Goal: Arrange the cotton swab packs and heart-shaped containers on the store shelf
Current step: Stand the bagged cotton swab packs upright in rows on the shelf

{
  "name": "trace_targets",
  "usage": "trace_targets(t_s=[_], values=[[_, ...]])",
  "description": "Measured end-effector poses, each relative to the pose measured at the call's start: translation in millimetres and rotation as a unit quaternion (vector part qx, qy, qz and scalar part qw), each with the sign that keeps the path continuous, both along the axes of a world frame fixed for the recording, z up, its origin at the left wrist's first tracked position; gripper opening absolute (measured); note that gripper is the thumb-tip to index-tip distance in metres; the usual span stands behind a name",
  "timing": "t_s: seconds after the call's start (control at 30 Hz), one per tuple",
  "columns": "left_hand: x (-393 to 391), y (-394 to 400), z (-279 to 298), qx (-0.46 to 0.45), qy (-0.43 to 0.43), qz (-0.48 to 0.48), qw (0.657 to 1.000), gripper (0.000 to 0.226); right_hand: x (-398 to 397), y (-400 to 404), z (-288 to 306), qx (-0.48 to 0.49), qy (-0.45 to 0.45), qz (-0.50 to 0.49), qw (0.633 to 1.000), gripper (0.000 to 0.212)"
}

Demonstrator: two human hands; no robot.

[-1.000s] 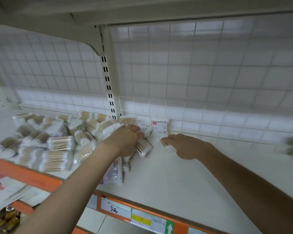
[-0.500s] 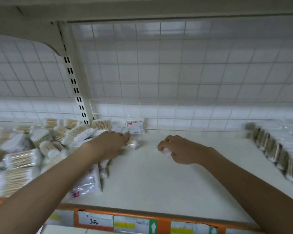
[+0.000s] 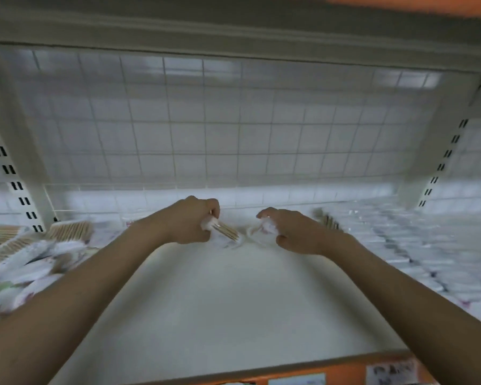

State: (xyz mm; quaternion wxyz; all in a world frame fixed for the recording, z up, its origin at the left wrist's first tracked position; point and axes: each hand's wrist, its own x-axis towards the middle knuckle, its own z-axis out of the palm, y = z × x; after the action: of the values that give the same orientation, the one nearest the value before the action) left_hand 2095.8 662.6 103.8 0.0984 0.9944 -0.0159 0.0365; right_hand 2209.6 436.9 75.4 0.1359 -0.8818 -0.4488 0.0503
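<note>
Your left hand [image 3: 190,222] grips a clear pack of wooden-stemmed cotton swabs [image 3: 222,230], long axis slanting down-right toward your right hand [image 3: 289,232], which clenches a blurred white pack [image 3: 267,226].

This is a shop: a white display shelf [image 3: 233,309] backed by wire grid panel [image 3: 220,129], with slotted uprights [image 3: 11,173] at its sides and price labels [image 3: 392,372] along its orange front edge.

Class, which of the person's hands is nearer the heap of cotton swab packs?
Left. The left hand is beside the heap of cotton swab packs; the right hand is farther right.
</note>
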Motion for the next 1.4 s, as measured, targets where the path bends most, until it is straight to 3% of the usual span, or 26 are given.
trace_targets(t_s=[0.13, 0.27, 0.43, 0.53, 0.67, 0.77, 0.97, 1.4], values=[[32, -41, 4, -0.006, -0.034, -0.060, 0.998, 0.038, 30, -40, 22, -0.005, -0.030, -0.063, 0.998, 0.038], [60, -76, -2, -0.025, -0.025, -0.078, 0.996, 0.049, 61, -64, 39, -0.041, -0.069, -0.062, 0.995, 0.021], [76, -103, -6, -0.067, -0.004, -0.029, 0.997, 0.037, 97, -74, 46, -0.093, -0.122, -0.049, 0.987, 0.046], [82, -111, -8, -0.077, -0.050, -0.018, 0.996, 0.028, 113, -72, 40, -0.098, -0.099, -0.044, 0.989, 0.052], [87, -118, -18, -0.077, -0.089, -0.003, 0.993, 0.021, 125, -63, 25, -0.110, -0.085, -0.028, 0.990, 0.051], [91, -121, -29, -0.087, -0.073, 0.016, 0.993, 0.029, 135, -60, 12, -0.117, -0.080, -0.014, 0.990, 0.046], [101, -127, -38, -0.128, -0.071, 0.049, 0.988, 0.033, 154, -58, 1, -0.114, -0.095, 0.005, 0.989, 0.024], [157, -168, -64, -0.132, -0.141, 0.057, 0.979, 0.029, 170, -67, -4, -0.076, -0.105, 0.032, 0.991, 0.038]])
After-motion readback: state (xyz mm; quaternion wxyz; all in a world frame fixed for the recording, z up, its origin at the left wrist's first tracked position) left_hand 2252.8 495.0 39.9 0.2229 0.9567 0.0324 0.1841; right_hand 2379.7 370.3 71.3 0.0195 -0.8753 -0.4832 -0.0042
